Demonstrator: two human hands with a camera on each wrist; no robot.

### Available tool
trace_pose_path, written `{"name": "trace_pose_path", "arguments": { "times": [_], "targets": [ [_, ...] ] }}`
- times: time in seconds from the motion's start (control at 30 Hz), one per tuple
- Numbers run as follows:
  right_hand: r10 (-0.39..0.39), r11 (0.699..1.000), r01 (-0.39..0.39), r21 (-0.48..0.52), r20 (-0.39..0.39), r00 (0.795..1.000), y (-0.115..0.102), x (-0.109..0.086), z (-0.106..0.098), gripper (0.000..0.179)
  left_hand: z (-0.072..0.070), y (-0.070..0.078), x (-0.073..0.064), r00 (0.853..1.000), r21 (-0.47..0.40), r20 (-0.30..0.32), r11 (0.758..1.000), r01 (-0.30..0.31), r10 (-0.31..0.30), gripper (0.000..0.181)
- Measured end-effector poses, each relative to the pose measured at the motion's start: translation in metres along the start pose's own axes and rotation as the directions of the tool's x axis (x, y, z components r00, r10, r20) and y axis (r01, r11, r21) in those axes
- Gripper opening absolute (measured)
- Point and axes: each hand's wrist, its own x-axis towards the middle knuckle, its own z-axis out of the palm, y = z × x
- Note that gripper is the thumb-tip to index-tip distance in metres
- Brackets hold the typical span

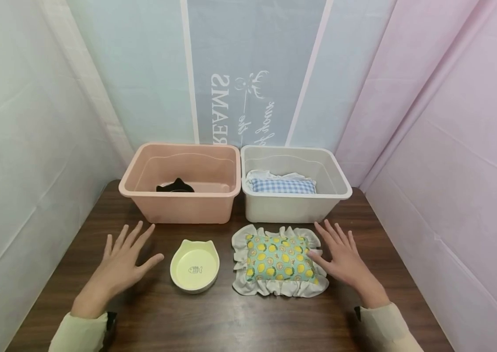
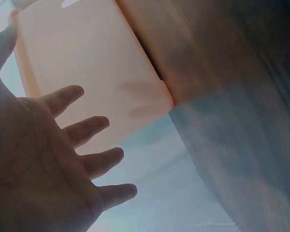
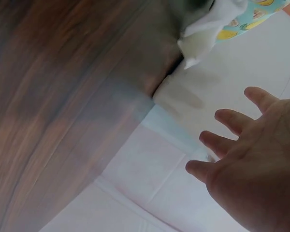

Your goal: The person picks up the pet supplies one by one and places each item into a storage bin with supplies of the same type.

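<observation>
My left hand [image 1: 120,266] hovers with fingers spread, to the left of a pale yellow cat-eared bowl [image 1: 194,266] with a fish-bone print inside. Nothing is in its grasp; in the left wrist view the palm [image 2: 43,159] faces the pink bin's side. On the right, my right hand [image 1: 344,259] is also spread and holds nothing. Its thumb overlaps the edge of a lemon-print pillow [image 1: 276,259] with a pale ruffled border in the head view. That pillow's corner [image 3: 203,43] shows at the top of the right wrist view.
A pink bin [image 1: 186,208] stands at the back left with a black eared object [image 1: 177,186] inside. Beside it, a light grey bin [image 1: 290,209] contains a blue checked pillow [image 1: 283,186]. Fabric curtains [image 1: 464,186] enclose the dark wooden table [image 1: 239,322] on three sides.
</observation>
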Motion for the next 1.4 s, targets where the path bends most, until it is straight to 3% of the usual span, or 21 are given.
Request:
{"name": "trace_pose_path", "arguments": {
  "times": [0.67, 1.4],
  "targets": [
    [-0.145, 0.989, 0.145, 0.023, 0.014, 0.989, -0.037, 0.017, 0.018, 0.089, -0.020, -0.009, 0.002, 1.000, 0.033, -0.020, 0.999, 0.022, -0.022, 0.094],
    [-0.218, 0.976, 0.217, 0.033, 0.042, 0.975, -0.069, 0.029, 0.029, 0.089, -0.036, -0.010, -0.002, 0.997, 0.064, -0.079, 0.998, 0.014, -0.008, 0.095]
  ]
}}
